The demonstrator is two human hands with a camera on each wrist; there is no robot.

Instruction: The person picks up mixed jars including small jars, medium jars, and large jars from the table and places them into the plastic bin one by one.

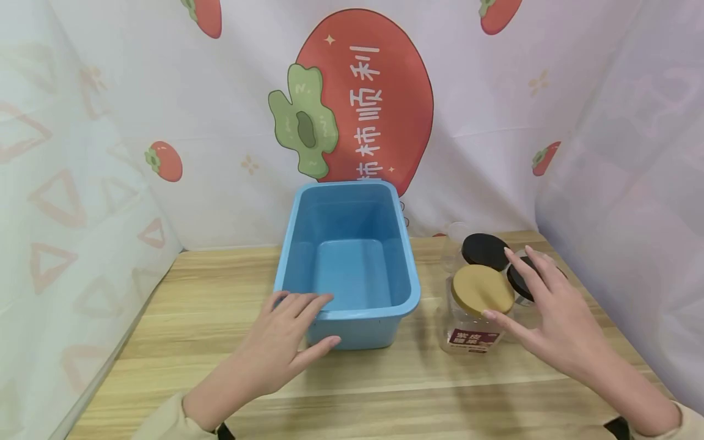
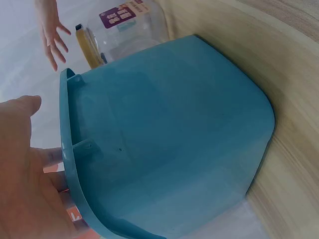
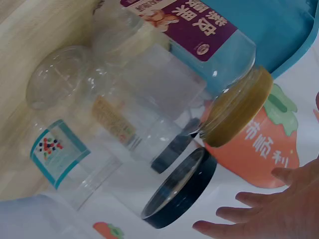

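A blue plastic basin [image 1: 352, 333] stands upright on the table, its inside showing bare. My left hand [image 1: 286, 339] is at its near left corner, fingertips over the rim and thumb held apart. From the left wrist view, the fingers [image 2: 47, 157] reach behind the basin's rim. To the right stands a clear jar with a gold lid [image 1: 483, 290] and a purple label [image 3: 187, 25]. Behind it are two clear jars with black lids [image 1: 486, 250]. My right hand [image 1: 566, 324] hovers over this group, fingers spread, thumb tip beside the gold lid and nothing held.
Another clear container [image 1: 453, 247] shows at the back left of the jars, partly hidden. A teal-bordered label [image 3: 59, 153] is on one clear jar. The wooden table [image 1: 220, 305] ends at a white cloth backdrop [image 1: 220, 201] printed with persimmons; cloth also hangs on both sides.
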